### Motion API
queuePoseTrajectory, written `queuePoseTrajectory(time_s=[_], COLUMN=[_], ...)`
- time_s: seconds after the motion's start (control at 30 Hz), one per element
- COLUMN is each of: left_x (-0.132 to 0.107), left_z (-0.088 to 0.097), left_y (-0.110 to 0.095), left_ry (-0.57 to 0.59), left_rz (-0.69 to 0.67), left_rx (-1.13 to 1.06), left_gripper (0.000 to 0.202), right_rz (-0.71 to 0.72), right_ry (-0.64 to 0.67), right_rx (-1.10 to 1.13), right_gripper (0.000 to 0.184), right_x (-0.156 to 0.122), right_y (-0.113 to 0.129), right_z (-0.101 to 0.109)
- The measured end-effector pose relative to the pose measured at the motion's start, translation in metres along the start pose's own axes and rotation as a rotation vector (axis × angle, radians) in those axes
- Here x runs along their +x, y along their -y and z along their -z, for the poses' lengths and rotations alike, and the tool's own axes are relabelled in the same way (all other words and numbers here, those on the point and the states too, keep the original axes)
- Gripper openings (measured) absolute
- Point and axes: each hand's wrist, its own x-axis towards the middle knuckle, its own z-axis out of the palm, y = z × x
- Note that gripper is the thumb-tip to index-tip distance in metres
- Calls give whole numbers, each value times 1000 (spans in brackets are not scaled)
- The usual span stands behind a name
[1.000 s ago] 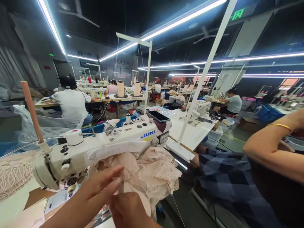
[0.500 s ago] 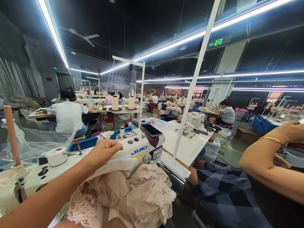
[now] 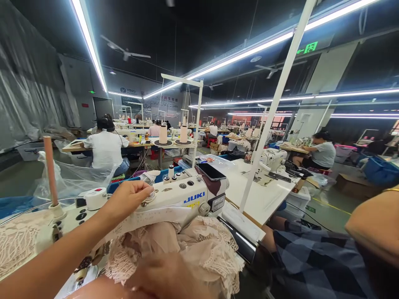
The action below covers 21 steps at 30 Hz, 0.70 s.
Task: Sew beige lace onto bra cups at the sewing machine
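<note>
My left hand (image 3: pixel 129 198) reaches across the top of a white JUKI sewing machine (image 3: pixel 187 195). Its fingers are pinched together at a round knob (image 3: pixel 151 195) on the machine's top. My right hand (image 3: pixel 165 277) lies low in the frame on a heap of beige lace fabric (image 3: pixel 202 245) under the machine's arm. It is blurred and its fingers do not show clearly. A white printed strip (image 3: pixel 156 216) hangs along the front of the machine. A dark phone (image 3: pixel 212 171) rests on the machine's right end.
A pink rod (image 3: pixel 50 170) stands at the machine's left end, with more lace (image 3: pixel 15 241) beside it. A co-worker's bare arm (image 3: pixel 374 224) and plaid clothing (image 3: pixel 311 261) fill the right side. A white table (image 3: pixel 264 195) with a slanted pole (image 3: pixel 271 112) lies behind. Other people sew further back.
My left hand rose from the fabric to the machine's top and closed there. My right hand stayed low on the lace. The view swung up and slightly left.
</note>
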Motion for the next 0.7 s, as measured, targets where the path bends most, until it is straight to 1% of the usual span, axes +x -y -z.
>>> queuePoseTrajectory(time_s=[0.03, 0.07, 0.1, 0.13, 0.17, 0.2, 0.23, 0.3, 0.43, 0.57, 0.7], left_x=[4, 8, 12, 14, 16, 17, 17, 16, 13, 12, 13], left_z=[1, 2, 3, 3, 4, 4, 4, 4, 2, 2, 4], left_y=[1, 2, 4, 6, 9, 11, 12, 15, 15, 14, 10], left_ry=[-45, -80, -106, -119, -121, -120, -113, -87, -28, -3, -22], left_rz=[-32, -57, -71, -74, -74, -74, -71, -55, -26, -42, -54], left_rx=[22, 41, 58, 74, 93, 117, 146, 217, 379, 565, 757], left_gripper=[46, 45, 43, 42, 40, 39, 38, 33, 23, 15, 14], right_rz=[-15, -42, -93, -135, -145, -139, -131, -112, -143, -176, -182], right_ry=[-57, -147, -340, -496, -598, -653, -680, -684, -619, -587, -596], right_rx=[4, 9, 13, -6, -57, -118, -176, -240, -284, -301, -327], right_gripper=[23, 23, 20, 18, 18, 17, 17, 19, 20, 17, 18], right_x=[6, 13, 21, 30, 38, 47, 54, 66, 77, 76, 73], right_y=[-10, -20, -31, -42, -53, -63, -72, -88, -110, -121, -124], right_z=[9, 19, 28, 38, 46, 53, 57, 60, 46, 30, 24])
